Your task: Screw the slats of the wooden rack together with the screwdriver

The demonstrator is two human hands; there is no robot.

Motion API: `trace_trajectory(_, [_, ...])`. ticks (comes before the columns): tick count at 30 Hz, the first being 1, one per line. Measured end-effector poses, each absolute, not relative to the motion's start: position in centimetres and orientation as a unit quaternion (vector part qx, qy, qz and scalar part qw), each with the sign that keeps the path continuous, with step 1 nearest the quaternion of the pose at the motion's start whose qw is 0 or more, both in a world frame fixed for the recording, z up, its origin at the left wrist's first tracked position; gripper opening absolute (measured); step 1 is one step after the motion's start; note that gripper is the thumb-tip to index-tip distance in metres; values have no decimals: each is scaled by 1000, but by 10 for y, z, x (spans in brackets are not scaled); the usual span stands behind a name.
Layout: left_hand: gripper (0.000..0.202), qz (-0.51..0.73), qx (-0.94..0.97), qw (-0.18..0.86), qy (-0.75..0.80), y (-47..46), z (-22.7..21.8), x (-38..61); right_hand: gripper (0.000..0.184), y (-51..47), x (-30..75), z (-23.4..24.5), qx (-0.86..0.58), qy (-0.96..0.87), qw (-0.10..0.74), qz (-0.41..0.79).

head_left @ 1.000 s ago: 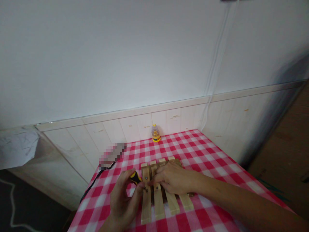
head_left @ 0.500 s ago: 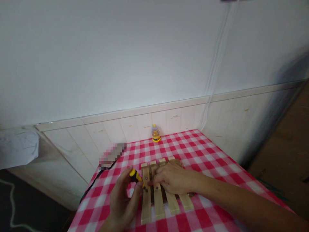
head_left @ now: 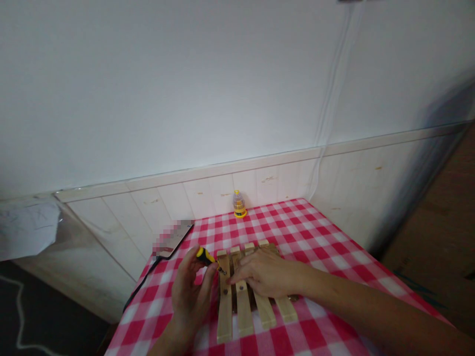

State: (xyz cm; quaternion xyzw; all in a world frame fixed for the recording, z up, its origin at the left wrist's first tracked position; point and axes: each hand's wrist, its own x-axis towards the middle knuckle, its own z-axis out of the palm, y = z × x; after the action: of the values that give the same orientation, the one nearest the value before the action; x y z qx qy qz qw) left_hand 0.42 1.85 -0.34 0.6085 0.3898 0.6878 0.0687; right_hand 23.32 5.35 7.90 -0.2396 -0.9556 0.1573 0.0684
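Left hand (head_left: 190, 289) has thumb and fingers closed round the handle of a yellow-and-black screwdriver (head_left: 205, 256), tilted, bit down at the upper screw (head_left: 224, 272) of the leftmost slat (head_left: 224, 319); too small to tell if the bit is seated. Lower screw (head_left: 225, 291) sits nearer the wearer on the same slat. Right hand (head_left: 270, 272) lies palm down across the slatted wooden piece (head_left: 243, 311), fingers bent, fingertips near the 2 left slats; cannot tell if they grip anything underneath. Piece is on the red-and-white checked tablecloth (head_left: 293, 227), between and under the hands: 4 pale slats over a darker backing, 1 screw (head_left: 241, 288) visible on the 2nd slat. Clear container with yellow base (head_left: 239, 205) upright at the back, by the white panelling (head_left: 196, 195). Flat dark-edged object (head_left: 177, 241), partly pixelated, at the left table edge, black strap (head_left: 143, 282) beside it.
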Motion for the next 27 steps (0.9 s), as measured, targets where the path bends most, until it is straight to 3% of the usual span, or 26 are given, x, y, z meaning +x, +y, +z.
trace_trajectory(9, [56, 677, 624, 15, 390, 20, -7, -1, 54, 52, 233, 84, -243, -956, 57, 152])
trace_trajectory(27, [46, 633, 641, 53, 431, 13, -8, -3, 46, 51, 233, 83, -242, -960, 57, 130])
